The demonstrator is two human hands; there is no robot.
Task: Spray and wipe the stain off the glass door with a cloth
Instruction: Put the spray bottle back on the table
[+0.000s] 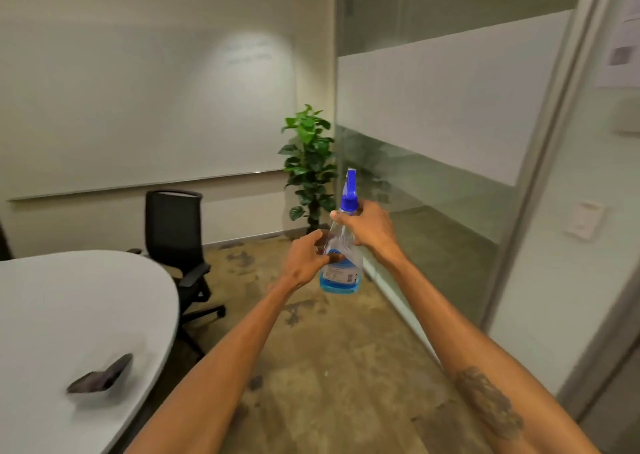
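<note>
You stand in a small meeting room, and the glass door (588,176) with its metal frame fills your right side, to the right of the spray bottle (341,245); a frosted glass partition (433,107) runs from that frame back to the corner. A whiteboard (145,107) covers the wall beyond the bottle. To the bottle's left lies the rounded white tabletop (69,297), carrying one small dark object (100,375) too blurred to name; it could be the cloth, but you cannot tell. A black office chair (176,238) stands behind the tabletop, and a potted plant (310,162) sits in the corner just past the bottle.

You hold the spray bottle out in front of you, upright, its long axis near vertical and leaning slightly, blue trigger head on top, a little blue liquid at the bottom. Your right hand (369,226) is wrapped around its neck just under the head; your left hand (306,259) is cupped against its body, fingers touching the label side.

The nozzle points away from you, towards the corner, not at the door. Your right hand is nearer the door, so the likely next move is to swing the bottle rightward and turn the nozzle square to the glass. No stain shows on the door from here.
</note>
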